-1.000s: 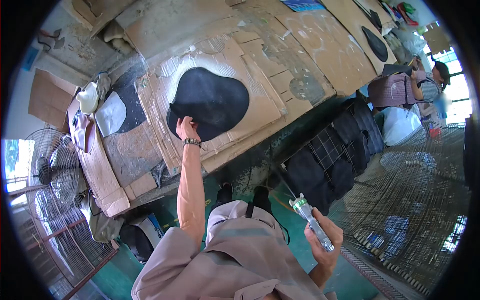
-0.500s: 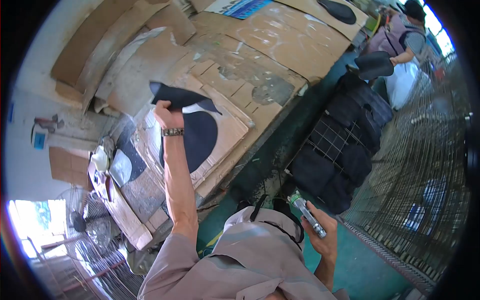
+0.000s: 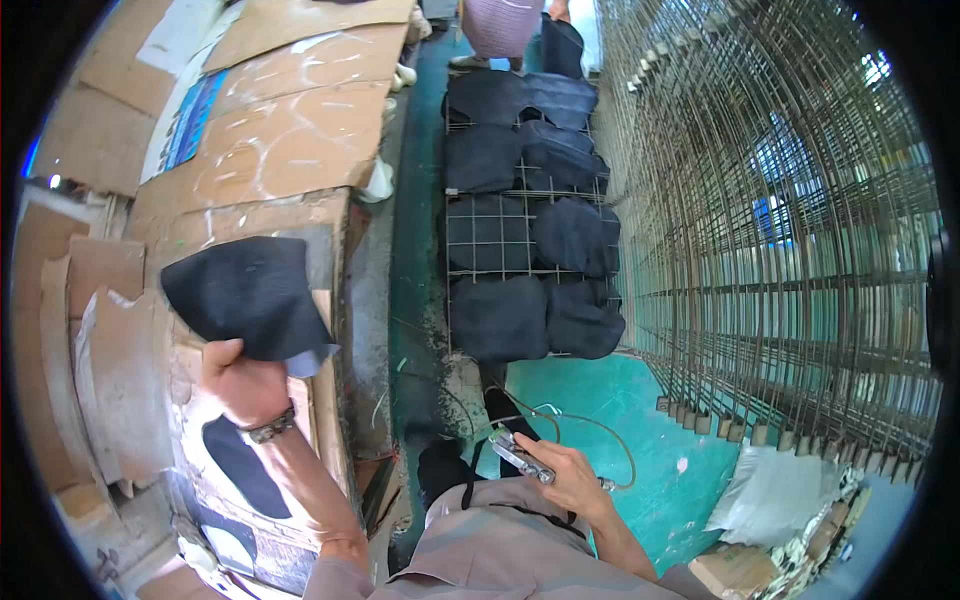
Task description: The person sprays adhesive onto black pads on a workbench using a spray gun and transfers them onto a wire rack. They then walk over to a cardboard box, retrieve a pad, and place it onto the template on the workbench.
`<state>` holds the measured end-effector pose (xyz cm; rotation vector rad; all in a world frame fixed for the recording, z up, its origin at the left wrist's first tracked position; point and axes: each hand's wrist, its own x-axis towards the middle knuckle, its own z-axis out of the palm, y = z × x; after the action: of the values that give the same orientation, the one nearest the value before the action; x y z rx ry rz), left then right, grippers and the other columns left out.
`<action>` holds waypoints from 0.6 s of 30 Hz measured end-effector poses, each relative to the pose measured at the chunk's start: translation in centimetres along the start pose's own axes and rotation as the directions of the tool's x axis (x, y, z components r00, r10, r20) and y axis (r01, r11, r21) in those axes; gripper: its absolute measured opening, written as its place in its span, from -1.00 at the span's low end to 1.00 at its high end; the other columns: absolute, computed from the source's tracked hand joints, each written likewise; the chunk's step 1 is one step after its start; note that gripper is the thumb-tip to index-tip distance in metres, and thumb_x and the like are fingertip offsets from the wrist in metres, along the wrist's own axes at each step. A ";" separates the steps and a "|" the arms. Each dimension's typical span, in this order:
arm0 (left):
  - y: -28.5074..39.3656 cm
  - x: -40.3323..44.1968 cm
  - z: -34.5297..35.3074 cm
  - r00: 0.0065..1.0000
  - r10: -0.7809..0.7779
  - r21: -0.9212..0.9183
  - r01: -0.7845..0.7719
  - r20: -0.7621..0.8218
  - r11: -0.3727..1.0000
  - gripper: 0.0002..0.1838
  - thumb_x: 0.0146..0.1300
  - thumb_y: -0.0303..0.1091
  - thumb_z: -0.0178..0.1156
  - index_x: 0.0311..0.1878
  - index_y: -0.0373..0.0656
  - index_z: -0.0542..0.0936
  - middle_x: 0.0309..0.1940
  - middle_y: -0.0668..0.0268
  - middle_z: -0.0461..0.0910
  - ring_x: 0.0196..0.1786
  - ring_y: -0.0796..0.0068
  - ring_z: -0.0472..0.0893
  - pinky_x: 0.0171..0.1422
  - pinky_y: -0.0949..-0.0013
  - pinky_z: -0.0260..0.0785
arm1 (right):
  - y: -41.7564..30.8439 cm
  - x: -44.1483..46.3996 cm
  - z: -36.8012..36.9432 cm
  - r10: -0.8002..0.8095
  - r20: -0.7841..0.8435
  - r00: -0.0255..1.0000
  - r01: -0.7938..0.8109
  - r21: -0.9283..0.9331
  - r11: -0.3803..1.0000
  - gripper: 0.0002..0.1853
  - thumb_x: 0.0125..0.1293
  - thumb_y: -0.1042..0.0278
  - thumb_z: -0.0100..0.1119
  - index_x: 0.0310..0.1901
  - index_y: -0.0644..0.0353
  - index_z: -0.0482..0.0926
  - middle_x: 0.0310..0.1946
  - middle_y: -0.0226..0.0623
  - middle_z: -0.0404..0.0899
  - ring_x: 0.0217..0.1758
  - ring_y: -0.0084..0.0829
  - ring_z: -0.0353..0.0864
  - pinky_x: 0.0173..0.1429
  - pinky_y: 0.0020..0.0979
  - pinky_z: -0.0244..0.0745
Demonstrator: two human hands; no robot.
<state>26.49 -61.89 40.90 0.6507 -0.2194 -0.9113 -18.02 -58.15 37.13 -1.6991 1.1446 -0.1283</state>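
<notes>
My left hand (image 3: 246, 385) grips a curved black sheet piece (image 3: 248, 295) by its near edge, holding it up over the bench on the left. Below it, another black piece (image 3: 238, 465) lies flat on a board, partly hidden by my wrist and forearm. My right hand (image 3: 572, 478) is wrapped round a silver spray gun (image 3: 520, 458) low in front of my body. A thin hose (image 3: 628, 450) loops beside that hand.
Ahead on the floor, a wire rack (image 3: 487, 242) carries several black pieces (image 3: 497, 318) in two columns. Tall stacked wire racks (image 3: 740, 270) line the right. Cardboard (image 3: 300, 130) covers the bench's far part. A co-worker (image 3: 503, 25) stands beyond the rack, a hand at another black piece (image 3: 561, 45).
My view has turned right, bringing the floor rack to the centre. The black piece in my left hand now shows its broad face. The spray gun stays in my right hand.
</notes>
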 end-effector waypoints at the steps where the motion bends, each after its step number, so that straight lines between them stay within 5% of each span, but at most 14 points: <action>1: -3.3 0.9 0.6 0.994 -0.034 0.013 0.036 -0.107 0.999 -0.35 0.05 -0.50 0.09 0.31 -0.36 0.58 0.28 0.06 0.66 0.35 -0.05 0.61 0.59 -0.17 0.33 | 0.9 0.2 -0.3 0.058 0.003 0.998 -0.058 0.005 0.998 -0.23 0.08 0.66 0.36 0.44 0.14 0.55 -0.04 0.01 0.73 -0.05 0.08 0.74 0.02 -0.16 0.62; 2: -6.6 1.7 1.5 0.983 -0.107 0.003 0.108 -0.152 0.994 -0.47 0.02 -0.52 0.08 0.13 -0.37 0.66 0.15 0.09 0.72 0.26 0.03 0.65 0.55 -0.12 0.36 | 2.0 0.4 -0.4 0.092 -0.011 0.996 -0.092 0.011 0.996 -0.26 0.12 0.63 0.40 0.43 0.15 0.55 -0.03 0.04 0.73 -0.04 0.08 0.75 0.03 -0.16 0.63; 4: -13.2 3.4 3.0 0.963 -0.223 -0.009 0.224 -0.153 0.975 -0.51 0.03 -0.53 0.08 0.09 -0.36 0.66 0.10 0.10 0.72 0.27 0.02 0.63 0.54 -0.12 0.35 | 4.8 0.6 -0.3 0.109 -0.060 0.992 -0.108 0.018 0.994 -0.28 0.15 0.60 0.42 0.42 0.15 0.56 -0.03 0.05 0.73 -0.05 0.08 0.75 0.03 -0.16 0.63; 9: -28.5 8.2 1.6 0.866 -0.499 -0.061 0.499 0.021 0.864 -0.44 0.09 -0.51 0.03 0.23 -0.32 0.61 0.28 0.12 0.65 0.37 0.00 0.58 0.56 -0.21 0.33 | 9.4 1.4 -0.9 0.282 -0.117 0.952 -0.279 0.044 0.959 -0.36 0.22 0.54 0.46 0.38 0.17 0.60 0.02 0.07 0.74 0.01 0.07 0.77 0.08 -0.15 0.64; 10: -31.0 9.1 1.0 0.842 -0.539 -0.051 0.539 0.012 0.841 -0.53 0.09 -0.52 0.04 0.10 -0.32 0.64 0.25 0.13 0.65 0.34 0.01 0.59 0.54 -0.19 0.35 | 10.6 1.5 -0.6 0.302 -0.125 0.945 -0.299 0.036 0.953 -0.36 0.22 0.53 0.47 0.38 0.16 0.60 0.04 0.07 0.75 0.02 0.07 0.77 0.10 -0.15 0.65; 12: -37.0 11.3 -3.8 0.814 -0.581 -0.039 0.581 0.011 0.813 -0.42 0.10 -0.46 0.05 0.25 -0.36 0.59 0.30 0.10 0.63 0.39 -0.05 0.55 0.58 -0.21 0.29 | 13.3 1.5 0.2 0.349 -0.131 0.928 -0.343 0.064 0.937 -0.36 0.22 0.53 0.47 0.38 0.17 0.60 0.03 0.06 0.75 0.02 0.06 0.77 0.10 -0.16 0.65; 18: -50.3 18.1 -16.5 0.682 -0.725 0.040 0.730 -0.096 0.682 -0.62 0.05 -0.47 0.06 -0.04 -0.35 0.62 0.06 0.10 0.72 0.14 0.02 0.69 0.33 -0.11 0.54 | 20.0 1.9 3.2 0.458 -0.120 0.881 -0.454 0.066 0.889 -0.24 0.13 0.56 0.43 0.44 0.05 0.55 0.01 -0.03 0.73 0.00 0.06 0.75 0.06 -0.11 0.66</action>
<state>11.45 -91.14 -4.36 0.8612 0.0961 -1.6616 -27.60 -57.56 19.15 -1.3604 1.6047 0.0350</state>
